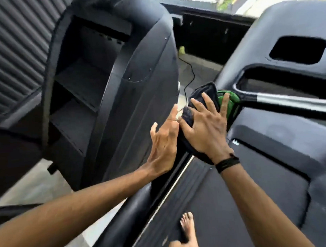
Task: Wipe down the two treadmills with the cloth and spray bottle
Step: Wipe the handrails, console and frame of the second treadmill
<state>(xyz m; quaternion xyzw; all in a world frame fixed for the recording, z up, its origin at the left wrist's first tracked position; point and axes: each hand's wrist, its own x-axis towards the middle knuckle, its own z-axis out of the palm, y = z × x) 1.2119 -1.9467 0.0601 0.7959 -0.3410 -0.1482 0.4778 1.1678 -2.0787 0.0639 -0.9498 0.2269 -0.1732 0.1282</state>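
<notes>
My right hand (206,127) lies flat with fingers spread on a dark cloth (203,93), pressing it against the left end of the right treadmill's console (281,137), beside a green part (231,100) and a silver handlebar (287,98). My left hand (164,141) is open just left of the cloth, its index finger touching or nearly touching the cloth's edge; I cannot tell which. The back of the left treadmill's console (138,78) rises as a large black panel to the left. No spray bottle shows.
My bare foot (188,227) stands on the right treadmill's belt (207,205). A black cable (189,78) runs over the floor between the two machines. A ribbed dark shutter (13,54) fills the upper left. Pale floor (31,183) lies at lower left.
</notes>
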